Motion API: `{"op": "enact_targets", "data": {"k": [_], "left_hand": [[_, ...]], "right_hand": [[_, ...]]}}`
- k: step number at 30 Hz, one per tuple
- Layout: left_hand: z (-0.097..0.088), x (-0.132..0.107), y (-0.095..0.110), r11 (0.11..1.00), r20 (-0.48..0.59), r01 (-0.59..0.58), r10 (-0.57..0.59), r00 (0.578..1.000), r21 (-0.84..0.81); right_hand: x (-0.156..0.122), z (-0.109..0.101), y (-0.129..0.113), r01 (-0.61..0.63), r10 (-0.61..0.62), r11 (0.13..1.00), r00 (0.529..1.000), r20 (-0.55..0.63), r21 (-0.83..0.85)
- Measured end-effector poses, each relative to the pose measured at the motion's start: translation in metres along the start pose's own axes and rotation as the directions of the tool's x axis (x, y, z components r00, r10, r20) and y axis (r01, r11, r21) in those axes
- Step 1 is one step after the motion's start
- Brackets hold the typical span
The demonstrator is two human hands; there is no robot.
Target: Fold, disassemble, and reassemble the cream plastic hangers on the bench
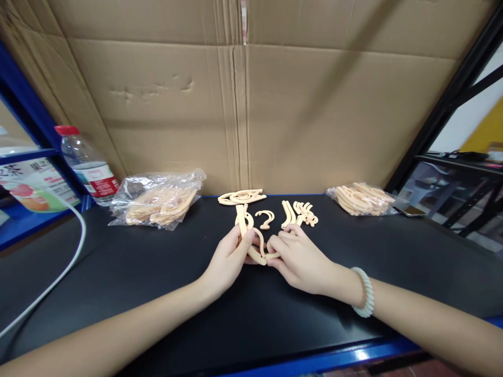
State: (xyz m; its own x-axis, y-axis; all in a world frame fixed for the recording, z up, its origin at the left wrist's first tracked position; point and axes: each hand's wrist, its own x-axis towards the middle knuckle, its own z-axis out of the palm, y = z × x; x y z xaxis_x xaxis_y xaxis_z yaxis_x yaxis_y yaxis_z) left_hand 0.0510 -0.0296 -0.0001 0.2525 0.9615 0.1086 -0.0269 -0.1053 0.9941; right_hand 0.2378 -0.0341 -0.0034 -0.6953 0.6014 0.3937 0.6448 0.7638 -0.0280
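My left hand (230, 256) and my right hand (301, 259) meet at the middle of the black table (118, 283), both closed on one beige curved plastic piece (251, 238). The left fingers pinch its upright strip, the right fingers hold its lower end. Just beyond lie loose beige parts: a small hook piece (265, 218), a flat stack (240, 197) and a cluster of curved strips (299, 213). A pale beaded bracelet (365, 293) circles my right wrist.
A clear bag of beige parts (157, 201) lies at the back left, another bag (361, 199) at the back right beside a phone (411, 210). A water bottle (88, 167) stands far left. A white cable (58, 272) crosses the left side. A cardboard wall (243, 104) closes the back.
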Motion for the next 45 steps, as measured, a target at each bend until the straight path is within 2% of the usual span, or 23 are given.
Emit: {"op": "enact_targets", "data": {"k": [7,15,21,23,26,29,34,39,45], "left_hand": [[0.001,0.0,0.002,0.999,0.01,0.042,-0.042,0.999,-0.029],[0.002,0.002,0.002,0.987,0.008,0.111,-0.111,0.994,-0.12],[-0.001,0.005,0.004,0.957,-0.06,0.197,-0.214,0.975,-0.212],[-0.001,0.005,0.005,0.953,-0.064,0.207,-0.226,0.972,-0.219],[0.001,0.003,0.006,0.96,-0.036,0.205,-0.215,0.976,-0.192],[0.002,0.002,0.007,0.962,-0.028,0.204,-0.212,0.977,-0.184],[0.002,0.003,0.007,0.964,-0.027,0.199,-0.207,0.978,-0.179],[0.003,0.004,0.007,0.963,-0.028,0.207,-0.214,0.976,-0.171],[0.004,0.004,0.006,0.97,-0.024,0.189,-0.195,0.981,-0.154]], "right_hand": [[-0.001,0.001,-0.002,0.021,-0.021,0.999,1.0,0.001,0.033],[-0.002,0.002,-0.001,0.088,-0.086,0.996,0.991,-0.1,0.016],[-0.001,-0.002,0.002,0.205,-0.228,0.969,0.958,-0.175,-0.141],[0.0,-0.007,0.009,0.172,-0.194,0.978,0.956,-0.219,-0.115],[0.0,-0.018,0.028,0.027,-0.02,0.999,0.954,-0.299,0.02],[-0.001,-0.026,0.051,-0.078,0.094,0.995,0.949,-0.302,0.063],[-0.001,-0.017,0.071,-0.059,0.069,0.997,0.968,-0.243,0.048],[0.007,0.003,0.073,-0.023,0.067,0.978,0.975,-0.211,0.206],[0.017,0.012,0.073,-0.058,0.112,0.95,0.98,-0.164,0.307]]}}
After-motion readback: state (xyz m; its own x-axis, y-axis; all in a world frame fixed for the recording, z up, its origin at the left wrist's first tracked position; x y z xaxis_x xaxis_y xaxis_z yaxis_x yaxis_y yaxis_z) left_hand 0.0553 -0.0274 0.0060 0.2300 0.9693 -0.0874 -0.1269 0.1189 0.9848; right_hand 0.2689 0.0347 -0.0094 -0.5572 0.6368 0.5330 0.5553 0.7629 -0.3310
